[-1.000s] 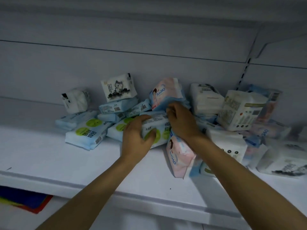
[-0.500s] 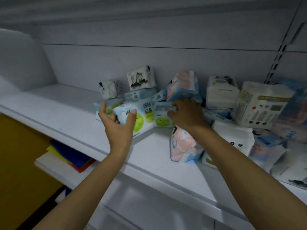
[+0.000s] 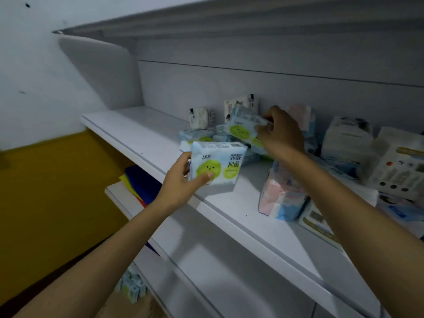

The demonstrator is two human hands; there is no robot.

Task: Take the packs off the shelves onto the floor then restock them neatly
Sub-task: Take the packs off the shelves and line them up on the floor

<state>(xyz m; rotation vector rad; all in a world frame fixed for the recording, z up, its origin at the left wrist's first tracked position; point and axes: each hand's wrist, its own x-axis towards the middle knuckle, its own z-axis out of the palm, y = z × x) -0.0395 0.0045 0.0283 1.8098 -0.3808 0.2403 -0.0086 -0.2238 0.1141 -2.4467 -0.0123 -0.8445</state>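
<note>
My left hand [image 3: 181,180] grips a light-blue pack with a green smiley circle [image 3: 216,165], held just above the front of the white shelf [image 3: 146,143]. Higher and to the right, my right hand [image 3: 281,131] pinches a second blue pack with a green circle [image 3: 242,128], lifted over the pile. More blue packs [image 3: 195,135] lie behind on the shelf. A pink and blue pack [image 3: 281,198] stands near the shelf's front edge, under my right forearm.
White boxes and packs [image 3: 399,166] crowd the right of the shelf; two small white packs [image 3: 200,114] lean on the back panel. A lower shelf holds blue and yellow sheets [image 3: 140,182]. Small packs [image 3: 132,286] lie on the floor below. Another shelf hangs overhead.
Both hands have lifted a green-circle pack each off the pile; the left one came forward and down, the right one rose. The view has swung left.
</note>
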